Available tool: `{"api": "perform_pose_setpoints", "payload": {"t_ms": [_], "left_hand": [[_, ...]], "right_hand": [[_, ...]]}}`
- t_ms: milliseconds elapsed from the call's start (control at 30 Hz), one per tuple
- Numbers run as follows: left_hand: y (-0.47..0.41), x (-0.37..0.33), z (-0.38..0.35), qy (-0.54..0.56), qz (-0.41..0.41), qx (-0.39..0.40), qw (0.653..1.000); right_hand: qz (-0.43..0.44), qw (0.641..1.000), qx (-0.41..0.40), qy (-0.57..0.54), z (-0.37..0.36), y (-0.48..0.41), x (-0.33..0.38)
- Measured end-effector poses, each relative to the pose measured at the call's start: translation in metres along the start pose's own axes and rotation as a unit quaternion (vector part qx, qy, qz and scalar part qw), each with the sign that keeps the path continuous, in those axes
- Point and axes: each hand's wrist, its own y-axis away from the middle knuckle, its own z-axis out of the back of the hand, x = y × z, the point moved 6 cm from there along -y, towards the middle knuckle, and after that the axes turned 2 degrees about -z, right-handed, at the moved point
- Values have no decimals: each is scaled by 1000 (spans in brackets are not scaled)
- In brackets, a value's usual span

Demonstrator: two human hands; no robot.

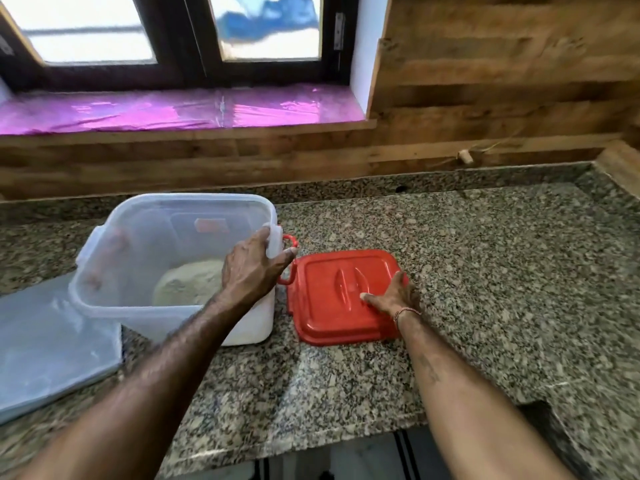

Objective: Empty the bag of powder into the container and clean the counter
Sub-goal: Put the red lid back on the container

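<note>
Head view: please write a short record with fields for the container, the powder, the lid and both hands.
container: translucent, open, on the granite counter
powder: pale heap inside the container
lid: red, flat on the counter, right of the container
left hand: grips the container's right rim
right hand: rests flat on the lid

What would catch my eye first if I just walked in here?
The bright red lid jumps out first: it lies flat on the speckled granite counter, with the right hand resting on it. Just left of it stands a clear container holding a heap of pale powder, its rim gripped by the left hand. Behind, a shiny pink sheet lies below the window.
</note>
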Motion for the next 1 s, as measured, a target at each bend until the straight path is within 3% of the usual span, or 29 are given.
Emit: {"api": "perform_pose_setpoints", "payload": {"t_ms": [200,300,400,467,733,867,1000], "left_hand": [[4,-10,4,-1,-15,-12,1000],[3,-12,4,2,-9,-15,1000],[1,-11,4,-1,1,-14,1000],[0,-11,3,1,8,-15,1000],[0,-3,1,47,35,9,998],[0,5,2,175,41,39,983],[-12,1,12,255,34,17,966]], "right_hand": [[-9,999,0,-41,-5,3,2],[-43,991,12,-129,-9,-8,-14],[-66,932,74,-347,-4,-8,-30],[-34,898,101,-426,8,-1,-27],[55,857,7,-513,103,28,-28],[63,811,13,-582,145,35,-26],[89,775,57,-624,162,59,-4]]}}
